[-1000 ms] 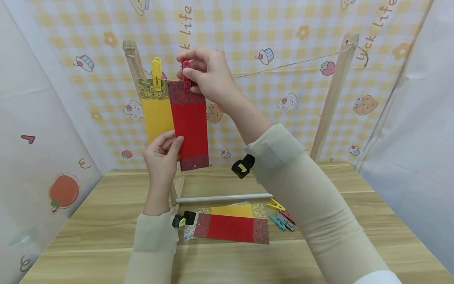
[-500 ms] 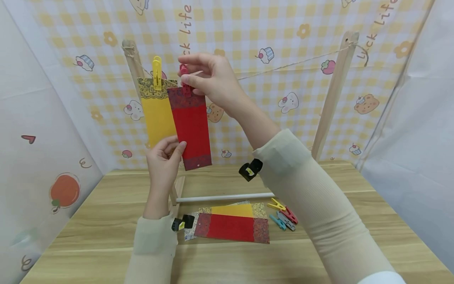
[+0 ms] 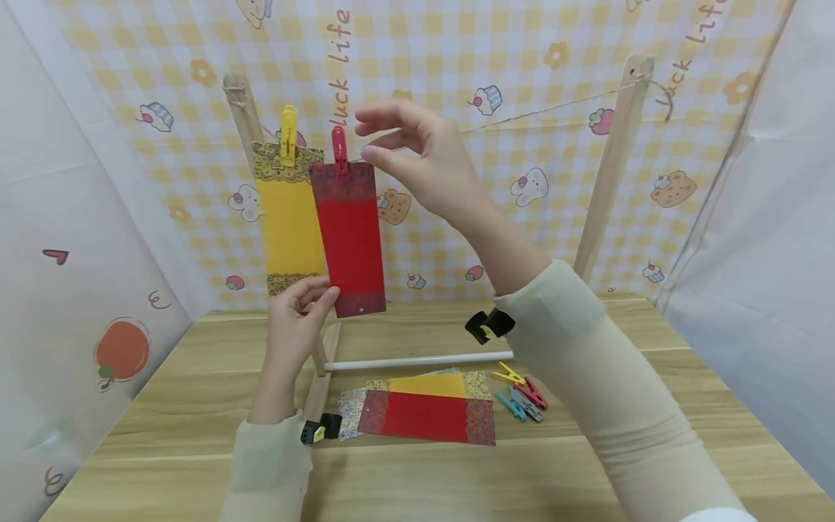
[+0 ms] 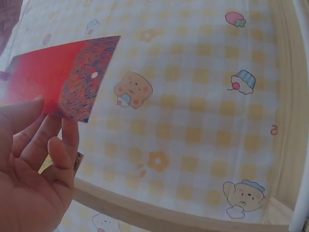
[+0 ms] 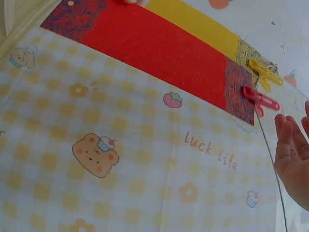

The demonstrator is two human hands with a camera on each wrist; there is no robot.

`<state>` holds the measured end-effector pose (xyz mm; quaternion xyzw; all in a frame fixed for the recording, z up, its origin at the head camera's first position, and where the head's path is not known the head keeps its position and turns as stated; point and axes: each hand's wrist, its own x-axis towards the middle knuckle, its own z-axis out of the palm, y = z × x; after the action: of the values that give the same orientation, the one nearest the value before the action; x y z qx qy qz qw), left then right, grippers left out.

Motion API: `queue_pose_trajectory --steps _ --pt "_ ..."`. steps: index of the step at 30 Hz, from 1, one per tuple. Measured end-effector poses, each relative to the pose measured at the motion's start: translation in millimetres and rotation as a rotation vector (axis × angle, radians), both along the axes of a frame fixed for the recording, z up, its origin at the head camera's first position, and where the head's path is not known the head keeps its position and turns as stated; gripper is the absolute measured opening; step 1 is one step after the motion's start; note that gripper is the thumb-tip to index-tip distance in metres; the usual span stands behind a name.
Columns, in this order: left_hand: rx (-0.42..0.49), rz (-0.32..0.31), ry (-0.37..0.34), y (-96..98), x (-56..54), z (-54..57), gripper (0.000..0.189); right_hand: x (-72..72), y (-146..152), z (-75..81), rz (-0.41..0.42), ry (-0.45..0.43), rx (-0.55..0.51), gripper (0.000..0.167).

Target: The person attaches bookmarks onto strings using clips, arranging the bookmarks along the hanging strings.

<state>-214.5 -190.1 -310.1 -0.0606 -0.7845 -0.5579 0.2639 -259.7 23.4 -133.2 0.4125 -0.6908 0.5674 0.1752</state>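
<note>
A red card [image 3: 352, 243] with patterned ends hangs from a string [image 3: 551, 110] by a red clothespin [image 3: 340, 154]. My left hand [image 3: 293, 322] pinches its left edge near the bottom; in the left wrist view the thumb [image 4: 26, 113] lies on the card's front and fingers pass behind. My right hand [image 3: 433, 159] is just right of the red clothespin, apart from it, its fingers spread and holding nothing. To the left, partly behind the red card, a yellow card [image 3: 293, 228] hangs by a yellow clothespin [image 3: 289, 136].
Wooden posts [image 3: 613, 159] hold the string at both ends. A white rod [image 3: 417, 361] runs low between them. On the table [image 3: 417, 478] lie a red card [image 3: 427, 417] over yellow [image 3: 427, 384] and silvery [image 3: 351, 412] ones, beside several clothespins [image 3: 525, 401].
My right hand has let go of the red clothespin and drawn away to the right. The red card's top sits lower than before. My left hand has slid down the card's edge.
</note>
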Motion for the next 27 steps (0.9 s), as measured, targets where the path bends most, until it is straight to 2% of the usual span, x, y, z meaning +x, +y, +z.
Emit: queue_pose_trajectory --steps 9,13,18,23,27 --pt "-0.16 -0.067 -0.134 -8.4 8.0 -8.8 0.025 13.2 25.9 -12.3 -0.004 0.054 0.048 0.03" --pt "-0.206 -0.146 -0.2 -13.1 9.4 -16.5 0.022 18.1 41.8 -26.9 -0.004 0.056 0.077 0.029" --pt "-0.309 -0.299 -0.29 -16.1 11.5 -28.5 0.021 22.5 65.2 -53.0 -0.049 -0.025 0.136 0.029" --pt "-0.382 -0.432 -0.336 -9.7 10.2 -40.2 0.024 19.6 91.3 -86.3 -0.072 -0.147 0.166 0.03" --pt "-0.443 -0.477 -0.337 -0.1 8.6 -44.7 0.025 17.3 115.1 -113.3 -0.113 -0.255 0.205 0.029"
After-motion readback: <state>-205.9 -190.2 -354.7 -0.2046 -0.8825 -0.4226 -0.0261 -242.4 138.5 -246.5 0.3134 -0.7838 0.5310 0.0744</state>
